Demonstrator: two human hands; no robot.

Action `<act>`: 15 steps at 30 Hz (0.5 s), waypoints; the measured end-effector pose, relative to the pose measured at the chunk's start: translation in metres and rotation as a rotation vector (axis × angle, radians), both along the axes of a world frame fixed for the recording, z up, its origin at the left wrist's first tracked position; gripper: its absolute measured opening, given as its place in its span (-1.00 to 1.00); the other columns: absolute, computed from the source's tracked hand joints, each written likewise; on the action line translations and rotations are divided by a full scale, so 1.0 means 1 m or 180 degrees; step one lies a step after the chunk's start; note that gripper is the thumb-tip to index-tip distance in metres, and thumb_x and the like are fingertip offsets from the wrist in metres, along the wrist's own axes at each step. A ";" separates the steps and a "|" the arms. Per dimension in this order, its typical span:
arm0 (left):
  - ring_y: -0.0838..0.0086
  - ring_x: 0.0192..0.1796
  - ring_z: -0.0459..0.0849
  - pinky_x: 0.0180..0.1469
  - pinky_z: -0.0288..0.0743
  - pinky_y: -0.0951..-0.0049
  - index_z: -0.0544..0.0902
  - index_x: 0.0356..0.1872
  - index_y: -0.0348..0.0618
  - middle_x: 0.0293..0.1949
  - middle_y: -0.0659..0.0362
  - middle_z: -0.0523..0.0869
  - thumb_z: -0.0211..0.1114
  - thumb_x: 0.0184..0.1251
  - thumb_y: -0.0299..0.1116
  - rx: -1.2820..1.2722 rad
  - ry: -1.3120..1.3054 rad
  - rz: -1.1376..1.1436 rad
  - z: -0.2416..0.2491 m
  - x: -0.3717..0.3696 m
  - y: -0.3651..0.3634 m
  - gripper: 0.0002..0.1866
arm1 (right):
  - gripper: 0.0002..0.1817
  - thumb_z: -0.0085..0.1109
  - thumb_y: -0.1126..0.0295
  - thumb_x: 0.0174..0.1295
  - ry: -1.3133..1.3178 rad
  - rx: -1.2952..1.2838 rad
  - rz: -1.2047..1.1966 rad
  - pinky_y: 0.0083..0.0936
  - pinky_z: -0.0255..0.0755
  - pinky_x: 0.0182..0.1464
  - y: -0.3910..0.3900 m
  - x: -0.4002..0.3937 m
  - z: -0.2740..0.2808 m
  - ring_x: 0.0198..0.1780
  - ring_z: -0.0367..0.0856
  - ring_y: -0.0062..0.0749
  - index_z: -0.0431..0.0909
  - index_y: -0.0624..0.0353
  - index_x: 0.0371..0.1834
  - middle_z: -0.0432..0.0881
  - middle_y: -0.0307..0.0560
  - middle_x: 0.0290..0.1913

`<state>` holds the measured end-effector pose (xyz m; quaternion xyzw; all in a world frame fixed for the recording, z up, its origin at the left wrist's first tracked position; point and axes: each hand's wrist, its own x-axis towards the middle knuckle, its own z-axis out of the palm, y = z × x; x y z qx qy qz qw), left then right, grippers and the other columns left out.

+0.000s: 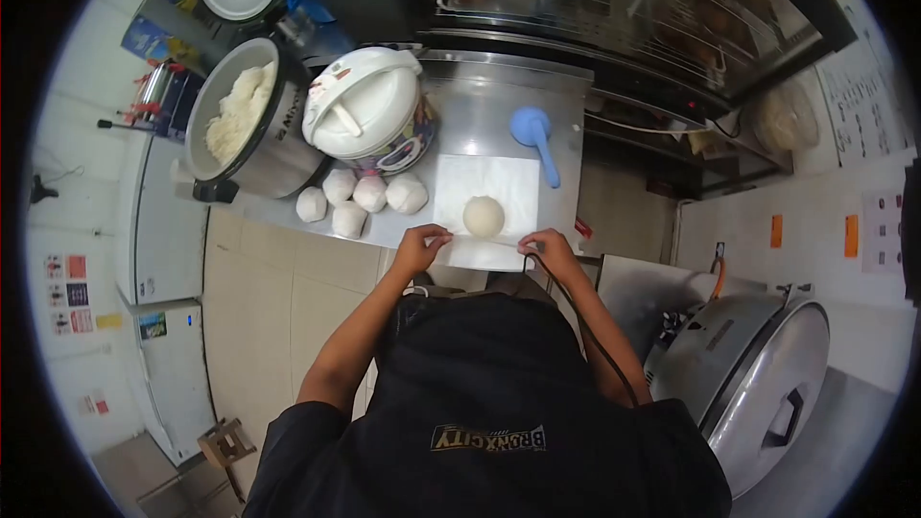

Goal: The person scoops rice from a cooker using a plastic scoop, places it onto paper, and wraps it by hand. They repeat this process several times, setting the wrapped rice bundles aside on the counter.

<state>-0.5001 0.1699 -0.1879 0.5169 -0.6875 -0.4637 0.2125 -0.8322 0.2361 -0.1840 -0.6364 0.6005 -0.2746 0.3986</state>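
A: Big to small, quick. What's the steel counter (470, 120) carrying?

B: A white lidded pot (374, 105) is standing off to the far left of the white sheet (456, 177), and that sheet is lying along the near edge. I'm reading it as paper: light, limp, probably creasing or tearing under a hard pull. Its near corners are offering the best hold.

A: Hands?

B: Left hand (420, 249) is pinching the sheet at its near-left corner, thumb against fingertips. Right hand (554, 254) is pinching the near-right corner likewise. Exact finger contact is showing too small for me to tell more.

A: On the sheet?

B: One pale ball (484, 217), resting nearer the sheet's near side. Rice or dough, can't tell. It's looking soft, dense for its bulk, maybe tacky. Fingertips would likely be denting it; cupping from below, or taking it up by the sheet, is seeming safer.

A: Ball versus hands?

B: It's sitting between them, a little beyond both sets of fingertips, touching neither.

A: Leftovers?

B: Five white bundles (370, 195) are clustering left of the sheet.
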 end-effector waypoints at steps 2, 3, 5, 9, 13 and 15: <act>0.35 -0.10 0.85 0.08 0.64 0.30 0.81 -0.15 -0.28 -0.19 0.01 0.89 0.45 0.42 -0.39 -0.0063 0.0010 0.0114 0.000 -0.001 -0.003 -0.85 | -0.84 0.46 0.33 0.26 -0.0176 0.0168 -0.0149 -0.30 0.55 0.02 -0.006 -0.002 0.002 -0.15 0.74 -0.20 0.82 0.17 -0.20 0.82 -0.01 -0.26; 0.33 -0.13 0.86 0.03 0.63 0.31 0.76 -0.08 -0.26 -0.23 0.01 0.89 0.43 0.43 -0.40 -0.0084 0.0020 0.0071 0.001 -0.003 -0.006 -0.83 | -0.80 0.47 0.29 0.31 -0.0370 0.0327 -0.0245 -0.36 0.55 -0.03 -0.008 -0.002 0.000 -0.18 0.75 -0.35 0.81 0.21 -0.18 0.84 -0.05 -0.27; 0.31 -0.14 0.86 0.01 0.62 0.31 0.74 -0.04 -0.25 -0.25 0.02 0.88 0.43 0.42 -0.40 -0.0188 -0.0058 0.0147 0.003 -0.008 -0.013 -0.81 | -0.80 0.47 0.31 0.32 -0.0472 0.0299 -0.0429 -0.41 0.55 -0.06 -0.015 0.001 -0.006 -0.21 0.75 -0.43 0.81 0.23 -0.17 0.84 -0.06 -0.27; 0.24 -0.18 0.86 -0.03 0.62 0.30 0.67 0.09 -0.21 -0.29 0.01 0.87 0.43 0.39 -0.41 -0.0450 -0.0040 0.0412 0.002 -0.020 -0.026 -0.70 | -0.80 0.45 0.32 0.30 -0.0622 0.0189 -0.0932 -0.40 0.55 -0.07 -0.026 0.007 -0.027 -0.20 0.75 -0.36 0.80 0.24 -0.18 0.84 -0.01 -0.26; 0.19 -0.21 0.86 -0.07 0.63 0.27 0.72 0.00 -0.23 -0.29 -0.04 0.86 0.43 0.39 -0.43 -0.0447 -0.0078 0.0368 -0.005 -0.022 -0.034 -0.77 | -0.86 0.42 0.38 0.24 0.0899 -0.0743 -0.1285 -0.25 0.51 -0.04 -0.028 0.023 -0.022 -0.10 0.69 -0.10 0.77 0.21 -0.23 0.77 -0.02 -0.28; 0.13 -0.24 0.85 -0.12 0.65 0.25 0.76 -0.10 -0.26 -0.30 -0.08 0.85 0.43 0.39 -0.45 -0.0834 -0.0211 0.0122 -0.020 -0.018 -0.037 -0.85 | -0.85 0.41 0.41 0.22 0.1229 -0.1274 -0.0901 -0.20 0.51 0.00 -0.022 0.036 -0.015 -0.06 0.67 -0.06 0.76 0.23 -0.21 0.75 -0.01 -0.26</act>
